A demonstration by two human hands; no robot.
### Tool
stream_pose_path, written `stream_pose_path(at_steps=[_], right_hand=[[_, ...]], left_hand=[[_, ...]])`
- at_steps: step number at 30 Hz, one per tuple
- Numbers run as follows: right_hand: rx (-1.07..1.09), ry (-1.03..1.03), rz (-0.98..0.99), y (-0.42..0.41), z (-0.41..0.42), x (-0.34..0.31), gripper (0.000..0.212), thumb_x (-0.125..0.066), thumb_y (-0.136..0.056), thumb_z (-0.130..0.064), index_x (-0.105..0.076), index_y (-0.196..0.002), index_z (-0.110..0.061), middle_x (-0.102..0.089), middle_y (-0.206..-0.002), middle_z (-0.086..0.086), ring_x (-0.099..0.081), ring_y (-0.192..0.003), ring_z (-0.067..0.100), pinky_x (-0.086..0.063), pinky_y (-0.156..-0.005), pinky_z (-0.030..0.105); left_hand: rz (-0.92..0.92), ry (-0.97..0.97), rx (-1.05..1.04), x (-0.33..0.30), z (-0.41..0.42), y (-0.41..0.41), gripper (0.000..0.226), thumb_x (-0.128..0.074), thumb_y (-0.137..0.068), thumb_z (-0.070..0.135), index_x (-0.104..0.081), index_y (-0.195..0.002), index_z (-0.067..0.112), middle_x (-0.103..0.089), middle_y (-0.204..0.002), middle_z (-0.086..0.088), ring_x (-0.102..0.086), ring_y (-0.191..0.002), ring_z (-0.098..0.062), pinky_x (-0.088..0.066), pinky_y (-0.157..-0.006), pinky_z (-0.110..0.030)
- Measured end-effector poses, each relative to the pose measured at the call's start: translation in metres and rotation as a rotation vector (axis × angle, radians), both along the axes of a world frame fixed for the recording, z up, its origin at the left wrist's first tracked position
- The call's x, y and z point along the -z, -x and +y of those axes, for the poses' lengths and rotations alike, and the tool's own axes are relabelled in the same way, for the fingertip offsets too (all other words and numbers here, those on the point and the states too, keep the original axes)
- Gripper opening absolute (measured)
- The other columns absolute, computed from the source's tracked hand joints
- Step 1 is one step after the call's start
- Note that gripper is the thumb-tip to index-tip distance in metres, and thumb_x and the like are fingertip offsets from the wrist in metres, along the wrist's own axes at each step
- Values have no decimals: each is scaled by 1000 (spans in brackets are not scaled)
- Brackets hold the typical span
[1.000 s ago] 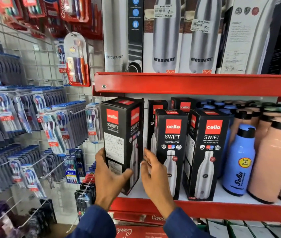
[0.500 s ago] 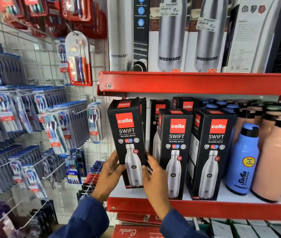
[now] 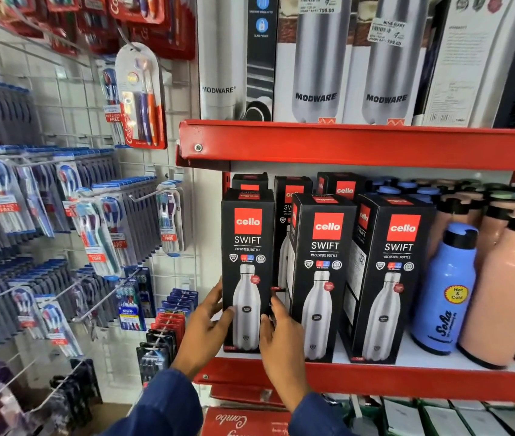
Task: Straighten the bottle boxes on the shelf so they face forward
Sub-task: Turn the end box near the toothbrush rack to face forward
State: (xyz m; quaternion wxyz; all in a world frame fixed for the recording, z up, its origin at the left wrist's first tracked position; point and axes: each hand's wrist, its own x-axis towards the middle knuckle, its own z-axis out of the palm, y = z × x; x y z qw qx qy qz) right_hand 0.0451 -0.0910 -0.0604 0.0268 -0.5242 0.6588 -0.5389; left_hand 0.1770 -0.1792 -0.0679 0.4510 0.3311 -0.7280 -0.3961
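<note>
Both hands clasp the leftmost Cello box [image 3: 247, 265] low down, left hand [image 3: 205, 322] on its left edge, right hand [image 3: 281, 338] on its right; the box stands front-facing on the red shelf [image 3: 375, 377].

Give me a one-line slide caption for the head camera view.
Both hands, left hand and right hand, steady the leftmost black cardboard Cello Swift bottle box, front face forward, on the red metal shelf.

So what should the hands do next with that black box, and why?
Probably let go and check the next box. The leftmost Cello box already faces forward between the left hand and right hand, roughly level with its front-row neighbours.
</note>
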Motion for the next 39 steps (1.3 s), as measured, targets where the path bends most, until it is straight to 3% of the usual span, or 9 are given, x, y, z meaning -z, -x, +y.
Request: stream_pose_path(at_steps=[6,12,16,25,29,32,35,37,39], right_hand=[[35,-116,16,-3,0,17,46,-47,-98,-19,-41,-143,-14,-68,-77,8,-63,-66,19,-48,-60,32],[51,-138,4,-2,2,17,44,-45,-97,-14,-46,-141,-11,-73,-95,13,-69,-80,22,-45,-64,22],[11,-134,-3,-6,10,19,43,-46,-96,-13,-47,-140,-15,-69,-77,8,-56,-55,14,-43,-56,26],[-31,-140,-31,-7,23,22,45,-46,-98,-13,-45,-142,-17,-72,-86,4,-59,-56,11,-46,-56,18],[-46,-129,-19,-9,27,22,45,-46,-97,-13,-45,-142,-17,-61,-64,1,-48,-45,10,-35,-48,21],[-51,-130,-10,-9,29,20,46,-48,-96,-12,-45,-142,-17,-60,-61,0,-45,-43,11,-36,-47,24],[-65,-110,-28,-8,37,18,47,-51,-94,-9,-48,-141,-18,-65,-68,-4,-58,-55,4,-43,-51,17],[-65,-60,-75,-4,46,17,48,-57,-92,-6,-51,-138,-18,-68,-90,-14,-61,-74,-16,-47,-68,3],[-44,9,-115,3,58,16,45,-62,-89,-4,-58,-131,-19,-66,-104,-17,-61,-87,-20,-48,-84,5]], left_hand=[[-42,-10,-108,23,10,-2,54,-73,-88,7,-57,-136,25,-72,-123,20,-67,-112,6,-57,-101,-37],[-72,-8,-175,25,20,-3,58,-74,-85,-1,-55,-117,43,-57,-85,60,-60,-92,30,-51,-87,-2],[-86,31,-192,25,30,-9,56,-71,-87,0,-55,-116,46,-59,-85,59,-62,-94,27,-49,-85,1],[-126,109,-217,29,43,-16,46,-71,-89,9,-65,-130,29,-62,-92,55,-66,-101,19,-57,-94,-19],[-145,73,-241,24,51,-15,51,-71,-90,9,-57,-132,35,-50,-79,65,-52,-88,38,-42,-83,7],[-155,57,-259,26,52,-14,48,-71,-90,9,-61,-135,20,-54,-86,53,-48,-83,42,-37,-77,13],[-155,60,-303,28,52,-15,54,-73,-89,15,-57,-140,17,-65,-114,30,-59,-99,28,-42,-89,3],[-98,46,-349,32,54,-18,60,-73,-89,18,-52,-145,20,-66,-135,7,-64,-121,-4,-47,-103,-19],[11,88,-423,31,59,-16,54,-72,-88,12,-57,-138,23,-66,-136,-3,-65,-121,-20,-51,-105,-33]])
